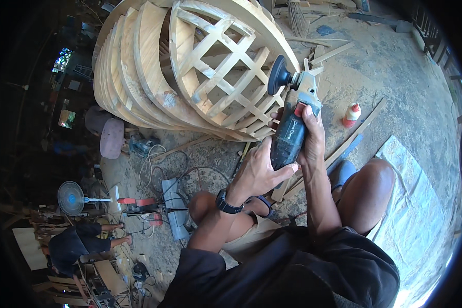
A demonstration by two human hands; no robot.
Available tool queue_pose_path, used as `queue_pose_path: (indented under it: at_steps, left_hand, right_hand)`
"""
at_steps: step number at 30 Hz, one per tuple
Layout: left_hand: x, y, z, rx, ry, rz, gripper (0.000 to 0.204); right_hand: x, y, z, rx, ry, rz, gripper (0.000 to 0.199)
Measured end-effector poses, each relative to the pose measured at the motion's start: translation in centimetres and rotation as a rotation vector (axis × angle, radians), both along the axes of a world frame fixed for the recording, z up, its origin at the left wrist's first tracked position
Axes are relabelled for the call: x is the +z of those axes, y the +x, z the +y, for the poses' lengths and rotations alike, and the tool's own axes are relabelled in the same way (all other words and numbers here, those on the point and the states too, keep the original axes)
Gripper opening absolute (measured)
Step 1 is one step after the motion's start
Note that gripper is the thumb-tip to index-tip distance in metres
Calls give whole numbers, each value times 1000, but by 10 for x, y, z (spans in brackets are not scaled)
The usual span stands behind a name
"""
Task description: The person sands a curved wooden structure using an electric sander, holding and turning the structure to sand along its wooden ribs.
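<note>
I hold an angle grinder (287, 136) with a dark, dusty body and a grey metal head, tilted upward in front of me. A round black disc (278, 75) is fitted to its head. My right hand (313, 136) wraps the body, its thumb beside the red switch (299, 109). Around the rear end closes my left hand (256, 172), with a black watch on that wrist. Just beyond, a large rounded wooden frame (151, 49) of curved ribs has a crisscross lattice (239, 49) on its near face. The disc appears close to the lattice's right edge; contact cannot be made out.
A glue bottle (351, 115) with a red cap stands on the dusty floor at right, near a long wooden strip (362, 123). A pale sheet (410, 200) lies beside my knee. Cables, a fan (71, 198) and a bent-over person (77, 246) are at left.
</note>
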State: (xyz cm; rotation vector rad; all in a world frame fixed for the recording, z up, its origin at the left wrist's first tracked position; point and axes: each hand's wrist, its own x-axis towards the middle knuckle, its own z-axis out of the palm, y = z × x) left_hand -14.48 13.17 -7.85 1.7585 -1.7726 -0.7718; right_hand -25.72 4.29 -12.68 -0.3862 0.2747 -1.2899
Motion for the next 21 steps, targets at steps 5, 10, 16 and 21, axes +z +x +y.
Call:
queue_pose_path:
  at_steps: [5,10,16,21]
  left_hand:
    - [71,50,-19,-208,73,-152,47]
    - [207,129,-133,-68,-423,-577,28]
    - [305,149,-298,-556,-381,-1196,59]
    - [289,156,-366,-649,278,-950,77]
  right_hand:
    - [0,1,-3,-16,37,132,60]
    - [-7,22,-25,-42,168,179,68]
    - [20,39,-56,-101,204,283,81]
    - [45,49,-56,-96,370,329,84]
